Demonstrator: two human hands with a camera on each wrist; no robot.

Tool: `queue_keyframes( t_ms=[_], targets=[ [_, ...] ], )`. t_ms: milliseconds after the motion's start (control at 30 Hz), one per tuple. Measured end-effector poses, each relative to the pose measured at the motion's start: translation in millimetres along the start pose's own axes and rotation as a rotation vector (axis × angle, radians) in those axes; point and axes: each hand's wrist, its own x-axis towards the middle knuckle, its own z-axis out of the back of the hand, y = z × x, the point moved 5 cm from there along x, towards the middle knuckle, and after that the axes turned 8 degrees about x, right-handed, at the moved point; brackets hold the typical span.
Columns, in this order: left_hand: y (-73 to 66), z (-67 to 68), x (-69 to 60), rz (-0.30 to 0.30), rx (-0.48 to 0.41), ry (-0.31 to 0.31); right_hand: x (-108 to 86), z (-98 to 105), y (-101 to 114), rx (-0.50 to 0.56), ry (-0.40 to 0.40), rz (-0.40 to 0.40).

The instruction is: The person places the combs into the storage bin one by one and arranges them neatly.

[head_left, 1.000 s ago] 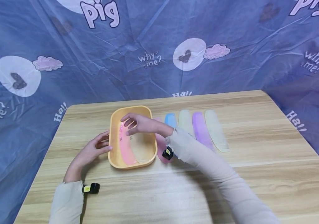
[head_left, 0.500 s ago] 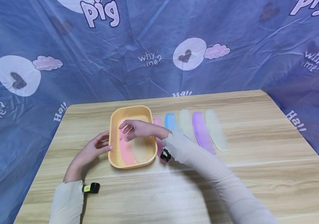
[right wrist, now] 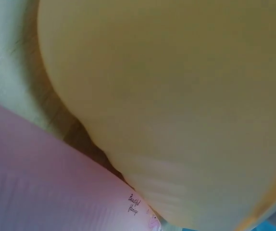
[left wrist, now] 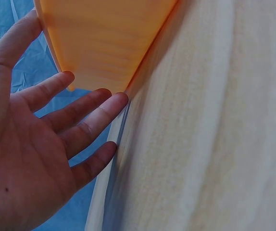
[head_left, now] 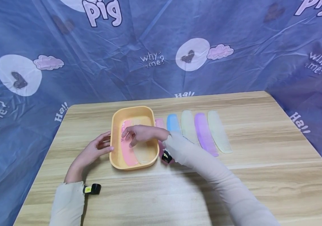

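A yellow-orange plastic box [head_left: 115, 157] stands on the table, holding a pink comb [head_left: 128, 153] and a pale yellowish comb [head_left: 142, 153] side by side. My left hand [head_left: 94, 150] rests against the box's left side, fingers nearly straight; in the left wrist view the fingertips of the left hand [left wrist: 46, 125] meet the outer wall. Inside the box, my right hand [head_left: 142, 133] hovers over the combs with loosely bent fingers, a gap showing between thumb and fingers. It partly hides both combs. The right wrist view shows mostly the box's wall [right wrist: 167, 96].
Right of the box, partly under the right forearm, lie another pink comb [head_left: 159, 122], a blue comb [head_left: 173, 121], a pale green comb [head_left: 187, 121], a purple comb [head_left: 204, 131] and a second pale comb [head_left: 218, 131]. A blue printed cloth [head_left: 138, 78] hangs behind the table [head_left: 149, 201].
My right hand has drawn back from the box's far end toward its middle, uncovering the combs' upper ends. The left hand and the box have stayed in place.
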Motion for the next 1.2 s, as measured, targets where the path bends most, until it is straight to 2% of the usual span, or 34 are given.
queue_keyframes(
  t_ms=[167,533,667,1067,1200],
  targets=[
    [-0.1,-0.4,-0.1,-0.004,0.003,-0.001,-1.6,-1.2,-0.8,-0.060,0.011,-0.026],
    [-0.7,-2.0,-1.6,0.002,0.001,-0.006,-5.0,0.6,0.1,-0.145,0.030,-0.025],
    [-0.6,-2.8,-2.1,0.008,-0.016,-0.010,-6.1,2.5,1.0,-0.211,0.041,-0.028],
    [-1.9,-3.3,-2.8,-0.002,-0.021,-0.010,-8.8,4.8,1.8,-0.329,0.065,-0.082],
    [-2.2,-3.2,-2.9,0.000,-0.020,-0.009,-6.9,3.8,1.2,-0.360,0.060,-0.066]
  ],
)
